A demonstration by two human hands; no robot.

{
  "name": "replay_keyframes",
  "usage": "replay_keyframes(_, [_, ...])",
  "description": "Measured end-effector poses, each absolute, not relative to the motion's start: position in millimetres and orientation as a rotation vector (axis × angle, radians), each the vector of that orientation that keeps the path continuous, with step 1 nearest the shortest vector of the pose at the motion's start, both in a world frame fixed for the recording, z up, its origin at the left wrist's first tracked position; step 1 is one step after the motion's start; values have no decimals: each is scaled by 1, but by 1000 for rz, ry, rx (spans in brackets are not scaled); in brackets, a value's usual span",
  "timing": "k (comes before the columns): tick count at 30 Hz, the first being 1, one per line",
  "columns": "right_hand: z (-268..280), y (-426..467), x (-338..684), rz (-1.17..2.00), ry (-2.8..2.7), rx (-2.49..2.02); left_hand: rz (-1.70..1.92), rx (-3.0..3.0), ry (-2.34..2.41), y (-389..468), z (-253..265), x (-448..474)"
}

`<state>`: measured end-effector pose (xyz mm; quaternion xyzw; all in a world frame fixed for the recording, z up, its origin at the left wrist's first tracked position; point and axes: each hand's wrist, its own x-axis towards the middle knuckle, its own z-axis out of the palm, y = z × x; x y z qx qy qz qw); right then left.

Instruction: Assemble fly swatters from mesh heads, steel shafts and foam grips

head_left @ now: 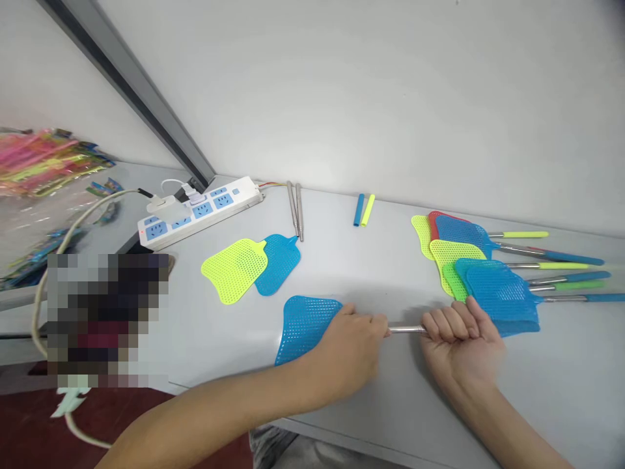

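Both my hands grip one blue fly swatter above the front of the table. My left hand is closed around its neck, just beside the blue mesh head. Farther right, my right hand is wrapped around the other end, and whatever grip is there is hidden in the fist. A short stretch of metal rod shows between the two fists. Close to my right hand lies an overlapping pile of swatters with metal rods, among them a blue swatter, a yellow swatter and a red one.
A loose yellow swatter head overlaps a blue head. Behind them lie two metal rods. A blue tube and a yellow tube lie near the wall. A power strip and plastic-bagged goods are at left.
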<state>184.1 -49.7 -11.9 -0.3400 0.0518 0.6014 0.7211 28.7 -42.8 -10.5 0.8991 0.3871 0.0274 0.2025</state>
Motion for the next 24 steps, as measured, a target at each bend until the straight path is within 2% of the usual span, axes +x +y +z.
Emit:
replay_keyframes(12, [-21,-56,169,1389,180,-719,-66,2434,1064,-39,-4,29])
replay_keyframes(24, [-19,-42,187,1641,66,-585,90,2584,1092,-38,-15,27])
